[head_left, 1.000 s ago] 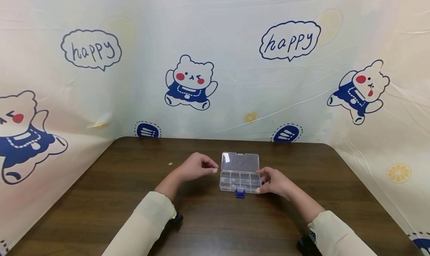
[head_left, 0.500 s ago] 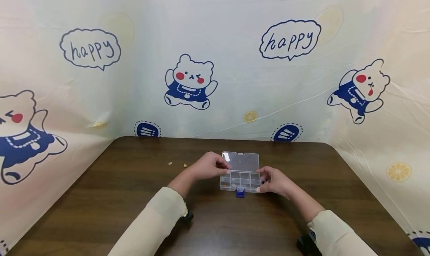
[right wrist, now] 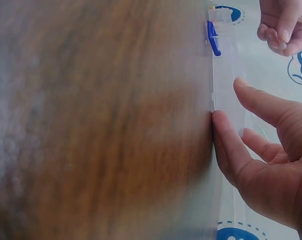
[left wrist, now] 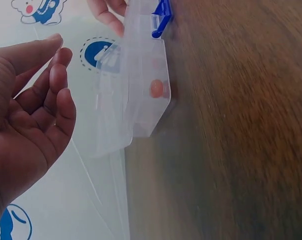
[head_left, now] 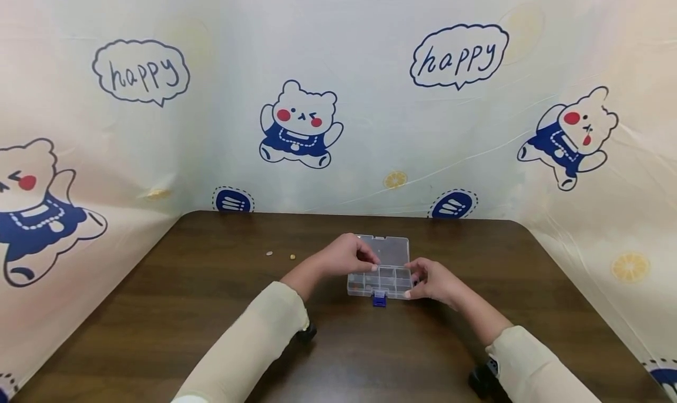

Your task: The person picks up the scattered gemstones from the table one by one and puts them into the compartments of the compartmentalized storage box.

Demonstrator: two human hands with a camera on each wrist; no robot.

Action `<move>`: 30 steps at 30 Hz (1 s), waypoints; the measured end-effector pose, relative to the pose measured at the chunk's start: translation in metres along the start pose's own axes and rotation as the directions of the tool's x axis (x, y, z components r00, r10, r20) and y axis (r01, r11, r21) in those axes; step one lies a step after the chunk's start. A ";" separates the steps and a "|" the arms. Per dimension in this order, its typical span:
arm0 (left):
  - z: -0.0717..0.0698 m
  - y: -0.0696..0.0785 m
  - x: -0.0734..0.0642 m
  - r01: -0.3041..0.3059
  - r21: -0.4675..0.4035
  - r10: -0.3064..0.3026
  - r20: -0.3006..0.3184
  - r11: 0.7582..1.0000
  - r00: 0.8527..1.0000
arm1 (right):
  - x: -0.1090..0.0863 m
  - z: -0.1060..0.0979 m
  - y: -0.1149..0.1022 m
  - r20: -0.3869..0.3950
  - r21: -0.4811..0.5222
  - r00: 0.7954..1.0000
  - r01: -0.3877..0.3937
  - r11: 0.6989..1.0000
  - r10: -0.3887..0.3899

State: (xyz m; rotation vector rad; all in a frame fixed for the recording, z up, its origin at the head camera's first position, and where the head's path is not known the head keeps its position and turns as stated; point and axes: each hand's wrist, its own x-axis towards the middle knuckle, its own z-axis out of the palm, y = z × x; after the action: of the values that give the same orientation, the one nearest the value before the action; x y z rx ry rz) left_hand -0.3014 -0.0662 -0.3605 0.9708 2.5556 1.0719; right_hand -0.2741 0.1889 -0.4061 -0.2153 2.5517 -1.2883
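Observation:
A clear plastic compartment box point(head_left: 396, 281) stands on the table with its lid point(head_left: 395, 249) raised at the back and a blue latch point(head_left: 379, 300) in front. My left hand point(head_left: 345, 256) is over the box's left half, thumb and forefinger tips together. A tiny pale piece point(right wrist: 282, 45) shows between those tips in the right wrist view. My right hand point(head_left: 435, 282) holds the box's right end, its thumb at the front corner and fingers toward the back. Through the box wall, the left wrist view shows an orange bead point(left wrist: 156, 89) in an end compartment.
On the dark wooden table point(head_left: 211, 309), left of the box, lie a pale flat bit point(head_left: 269, 253) and a small yellowish bead point(head_left: 292, 257). A printed cloth point(head_left: 370, 97) hangs behind the table's far edge.
My left hand has moved rightward from beside the box to over its compartments, uncovering the yellowish bead behind the wrist. My right hand stays at the box's right end.

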 end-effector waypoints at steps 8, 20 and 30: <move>-0.001 0.007 0.011 -0.041 0.050 0.037 0.069 0.998 0.997 | 0.000 -0.002 -0.002 0.011 0.016 1.000 0.001 1.000 -0.001; 0.000 0.016 0.028 -0.082 0.112 0.063 0.168 0.990 0.984 | 0.000 -0.003 -0.001 0.018 0.018 0.999 0.033 0.999 -0.034; 0.011 0.013 0.036 -0.066 0.121 0.036 0.235 0.990 0.971 | 0.000 -0.003 -0.001 0.015 -0.003 0.999 0.040 0.999 -0.040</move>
State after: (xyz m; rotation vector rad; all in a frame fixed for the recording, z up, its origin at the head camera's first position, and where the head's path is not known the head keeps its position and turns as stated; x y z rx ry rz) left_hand -0.3177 -0.0305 -0.3572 1.1268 2.4419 0.7613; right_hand -0.2747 0.1906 -0.4041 -0.2768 2.5498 -1.2919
